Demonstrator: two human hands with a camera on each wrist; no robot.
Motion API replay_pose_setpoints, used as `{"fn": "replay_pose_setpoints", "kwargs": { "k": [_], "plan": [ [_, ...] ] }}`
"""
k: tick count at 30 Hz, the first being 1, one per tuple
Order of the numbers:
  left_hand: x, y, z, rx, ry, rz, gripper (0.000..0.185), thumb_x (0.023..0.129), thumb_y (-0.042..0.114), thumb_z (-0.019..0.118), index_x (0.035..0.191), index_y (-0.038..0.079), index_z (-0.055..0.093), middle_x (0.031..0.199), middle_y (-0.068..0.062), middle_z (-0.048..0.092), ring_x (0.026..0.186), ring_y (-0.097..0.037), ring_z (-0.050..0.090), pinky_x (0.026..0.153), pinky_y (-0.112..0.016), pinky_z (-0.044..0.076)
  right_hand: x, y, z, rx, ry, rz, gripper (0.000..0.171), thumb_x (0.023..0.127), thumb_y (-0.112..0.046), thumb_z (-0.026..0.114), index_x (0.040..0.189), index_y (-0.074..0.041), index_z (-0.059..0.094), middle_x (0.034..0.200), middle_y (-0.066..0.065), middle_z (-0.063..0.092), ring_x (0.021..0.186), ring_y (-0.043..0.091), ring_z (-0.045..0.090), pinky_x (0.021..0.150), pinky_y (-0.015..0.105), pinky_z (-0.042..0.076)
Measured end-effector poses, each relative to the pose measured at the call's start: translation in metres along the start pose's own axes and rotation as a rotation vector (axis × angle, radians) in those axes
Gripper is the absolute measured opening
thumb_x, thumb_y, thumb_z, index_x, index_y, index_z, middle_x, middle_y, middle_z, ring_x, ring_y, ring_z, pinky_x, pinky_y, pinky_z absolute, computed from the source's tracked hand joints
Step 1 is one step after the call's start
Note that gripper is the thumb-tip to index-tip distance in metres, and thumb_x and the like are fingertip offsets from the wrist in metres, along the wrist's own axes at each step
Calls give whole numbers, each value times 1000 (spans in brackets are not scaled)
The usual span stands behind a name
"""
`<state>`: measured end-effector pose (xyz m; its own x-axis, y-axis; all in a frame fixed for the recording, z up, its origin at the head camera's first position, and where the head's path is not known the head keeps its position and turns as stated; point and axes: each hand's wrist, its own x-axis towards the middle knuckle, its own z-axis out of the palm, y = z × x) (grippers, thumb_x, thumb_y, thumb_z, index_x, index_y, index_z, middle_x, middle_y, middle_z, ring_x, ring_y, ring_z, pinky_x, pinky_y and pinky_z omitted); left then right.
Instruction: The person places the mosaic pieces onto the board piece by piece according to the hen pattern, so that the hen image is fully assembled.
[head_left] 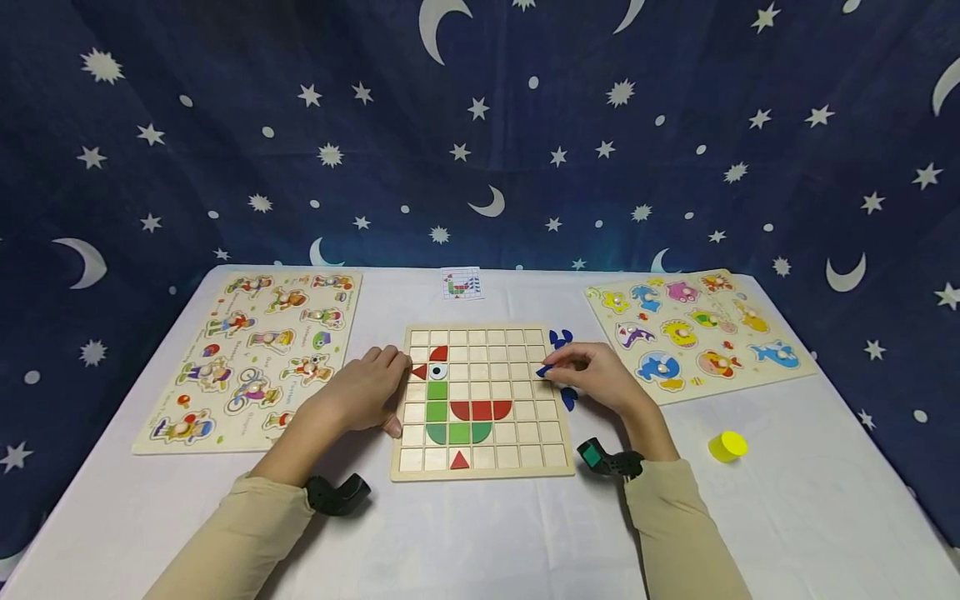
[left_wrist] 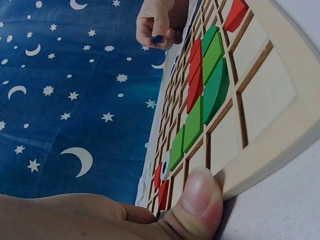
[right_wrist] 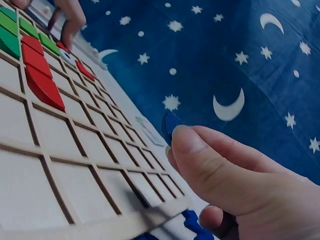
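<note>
A wooden grid board (head_left: 525, 460) lies on the table between the hands, with red, green and white-eyed pieces forming a bird-like figure in its left half. My left hand (head_left: 362, 390) rests against the board's left edge. In the left wrist view its thumb (left_wrist: 201, 195) lies along the frame, near a red triangle and the round eye piece (left_wrist: 165, 166). Over the right side of the grid, my right hand (head_left: 592, 375) pinches a small blue piece (right_wrist: 170, 125) with a curved side between thumb and fingertips. More blue pieces (head_left: 568, 400) lie just beyond the board's right edge.
Behind the board lies a small pattern card (head_left: 461, 283). A picture puzzle (head_left: 247, 358) of figures is at left, and a sea-animal knob puzzle (head_left: 697, 329) at back right. A yellow cylinder (head_left: 727, 447) stands on the right. A starry curtain (head_left: 480, 167) hangs behind the table.
</note>
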<state>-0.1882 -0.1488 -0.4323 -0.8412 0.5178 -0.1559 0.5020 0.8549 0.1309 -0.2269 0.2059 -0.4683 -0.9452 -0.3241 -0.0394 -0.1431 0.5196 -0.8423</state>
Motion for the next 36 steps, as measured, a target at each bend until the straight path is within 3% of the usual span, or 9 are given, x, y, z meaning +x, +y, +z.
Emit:
{"fn": "replay_pose_setpoints", "kwargs": {
  "k": [16, 36],
  "plan": [
    [1, 0, 2, 12, -6, -6, 90, 56, 52, 80, 123, 3, 46, 115, -12, 50, 103, -28, 48, 81, -43, 47, 4, -32, 21, -152, -99, -78, 13, 84, -23, 73, 96, -18, 72, 84, -3, 67, 72, 18, 51, 61, 24, 41],
    [1, 0, 2, -1, -7, -10, 92, 55, 53, 81, 125, 4, 45, 117, -12, 50, 105, -29, 48, 82, -44, 47, 7, -34, 40, -234, -149, -117, 8, 85, -21, 72, 93, -20, 72, 77, -8, 66, 68, 12, 51, 62, 23, 42]
  ]
}}
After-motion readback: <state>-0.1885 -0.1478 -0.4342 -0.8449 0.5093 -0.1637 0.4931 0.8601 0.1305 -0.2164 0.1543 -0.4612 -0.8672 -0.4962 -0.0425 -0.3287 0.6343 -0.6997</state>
